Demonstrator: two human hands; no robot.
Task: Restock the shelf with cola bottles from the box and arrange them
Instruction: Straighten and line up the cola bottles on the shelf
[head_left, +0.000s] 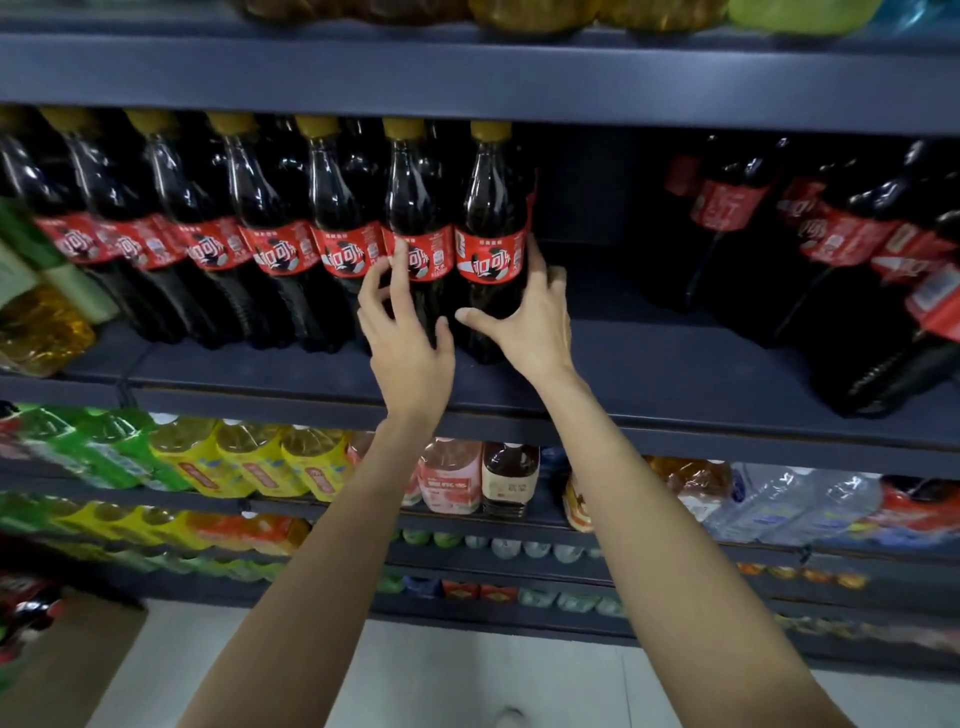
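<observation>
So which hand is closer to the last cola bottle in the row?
Right. The right hand wraps the end bottle; the left hand is on the bottle beside it.

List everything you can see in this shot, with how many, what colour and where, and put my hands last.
cola bottles: seven in the front row, dark with red labels and yellow caps, left half of the middle shelf
larger cola bottles: several, dark with red labels, right end of that shelf
shelf: one, dark grey, bare between the two cola groups
yellow-labelled bottles: three, shelf below, left
green bottles: several, shelf below, far left
water bottles: several, clear, shelf below, right
cardboard box: one, brown, floor at lower left
left hand: fingers spread on the sixth bottle
right hand: grip around the rightmost bottle
</observation>
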